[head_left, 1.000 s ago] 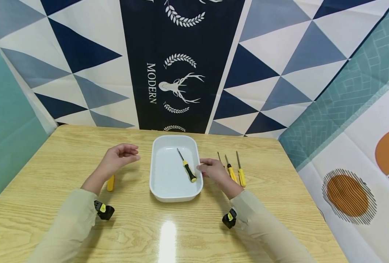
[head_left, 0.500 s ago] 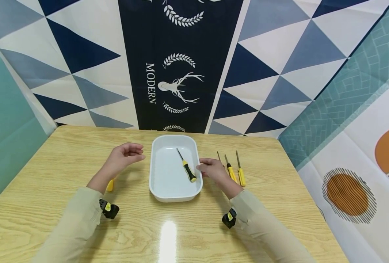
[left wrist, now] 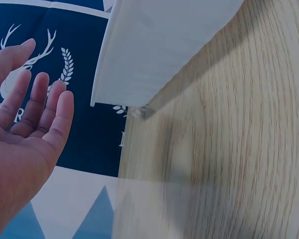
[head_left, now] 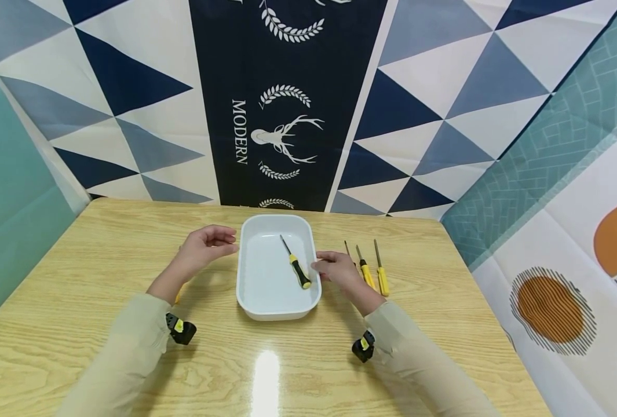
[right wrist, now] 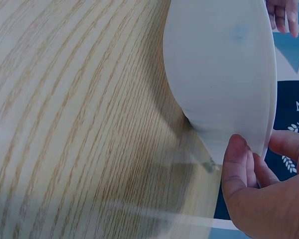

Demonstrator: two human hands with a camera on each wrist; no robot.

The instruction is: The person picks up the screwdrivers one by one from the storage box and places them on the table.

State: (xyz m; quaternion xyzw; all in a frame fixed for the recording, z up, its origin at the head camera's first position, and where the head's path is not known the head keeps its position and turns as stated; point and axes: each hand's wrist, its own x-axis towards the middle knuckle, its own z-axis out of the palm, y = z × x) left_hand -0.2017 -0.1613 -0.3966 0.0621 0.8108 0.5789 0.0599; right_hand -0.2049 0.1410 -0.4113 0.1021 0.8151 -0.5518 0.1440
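A deep white tray [head_left: 258,284] stands on the table, holding one screwdriver [head_left: 299,271] with a black and yellow handle. My right hand [head_left: 339,269] pinches the tray's right rim; in the right wrist view the thumb of that hand [right wrist: 269,184] lies over the rim and its fingers press the outer wall. On the opposite side my left hand [head_left: 206,252] hovers close to the left rim with loosely bent fingers. The left wrist view shows that hand [left wrist: 32,119] apart from the tray wall [left wrist: 164,45], with nothing in it.
Right of the tray lie a yellow-handled screwdriver [head_left: 383,281], a yellow and black one [head_left: 365,272] and a third shaft [head_left: 347,248], its handle hidden by my right hand. A yellow handle [head_left: 178,295] peeks out behind my left wrist. A patterned backdrop [head_left: 282,139] rises behind the table.
My left hand has moved right, up to the tray's left rim, and its wrist now covers more of the yellow handle. The right hand and the tray have stayed in place.
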